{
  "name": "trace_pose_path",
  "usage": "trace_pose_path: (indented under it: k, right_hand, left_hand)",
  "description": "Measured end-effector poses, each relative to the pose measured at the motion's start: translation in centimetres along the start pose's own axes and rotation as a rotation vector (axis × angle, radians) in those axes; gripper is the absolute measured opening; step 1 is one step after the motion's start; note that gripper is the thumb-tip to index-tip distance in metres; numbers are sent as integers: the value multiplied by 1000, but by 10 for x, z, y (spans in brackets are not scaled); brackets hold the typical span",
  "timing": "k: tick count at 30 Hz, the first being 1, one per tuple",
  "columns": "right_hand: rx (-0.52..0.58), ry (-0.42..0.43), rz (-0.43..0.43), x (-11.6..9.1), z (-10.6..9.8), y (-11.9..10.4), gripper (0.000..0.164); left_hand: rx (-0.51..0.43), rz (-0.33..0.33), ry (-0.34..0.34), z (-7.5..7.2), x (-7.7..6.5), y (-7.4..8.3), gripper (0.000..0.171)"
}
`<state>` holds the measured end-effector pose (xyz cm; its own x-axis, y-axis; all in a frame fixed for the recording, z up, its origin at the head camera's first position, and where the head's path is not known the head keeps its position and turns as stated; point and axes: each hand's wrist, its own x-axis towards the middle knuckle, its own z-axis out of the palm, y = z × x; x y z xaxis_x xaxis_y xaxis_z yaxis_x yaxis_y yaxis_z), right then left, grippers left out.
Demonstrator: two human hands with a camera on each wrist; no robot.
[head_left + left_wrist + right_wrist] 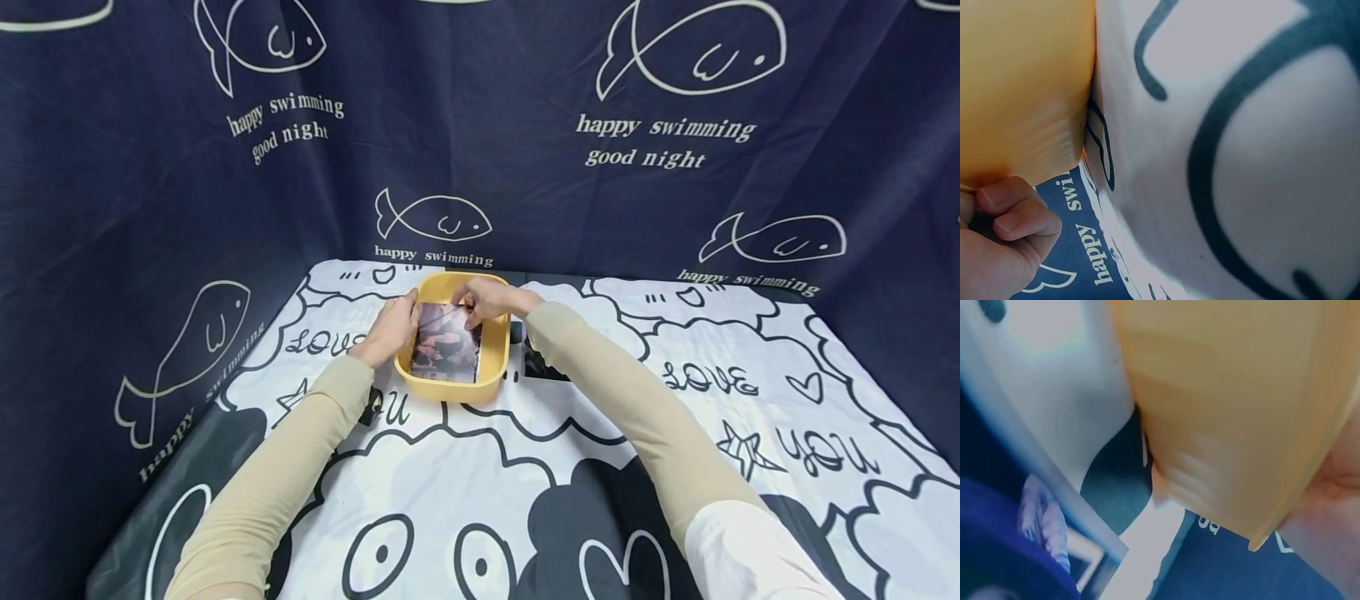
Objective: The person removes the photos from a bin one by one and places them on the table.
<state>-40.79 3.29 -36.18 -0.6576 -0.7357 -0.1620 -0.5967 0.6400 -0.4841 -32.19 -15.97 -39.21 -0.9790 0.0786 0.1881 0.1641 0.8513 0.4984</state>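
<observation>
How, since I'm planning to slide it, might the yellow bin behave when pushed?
The yellow bin looks fairly stiff: its walls stand without sagging. It seems unlikely to roll, given its boxy outline. The photo inside may shift, as no fastening shows.

The head view is bright and evenly lit, with the white cloth (450, 492) pale and the navy curtain (480, 100) deep but readable; the sleeves (277, 483) look stretched toward the lower corners, and a whitish sheen crosses the photo (446, 342). Both wrist views are dimmer, bluish and soft, with faint pale streaks on the yellow basket (1022, 75). In the right one, glare whitens the upper left, and a dark print (1010, 544) at lower left is blurred.
</observation>
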Motion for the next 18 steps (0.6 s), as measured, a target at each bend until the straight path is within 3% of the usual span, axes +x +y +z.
trace_pose_path:
  k: [7, 13, 18]
  right_hand:
    - [389, 4, 34, -8, -4, 6, 54]
    - [476, 40, 38, -14, -10, 8, 57]
    - [572, 92, 57, -19, -21, 16, 50]
  left_hand:
    - [17, 13, 5, 1, 0, 0, 33]
    - [17, 1, 3, 1, -1, 0, 39]
    - [-2, -9, -11, 1, -2, 0, 46]
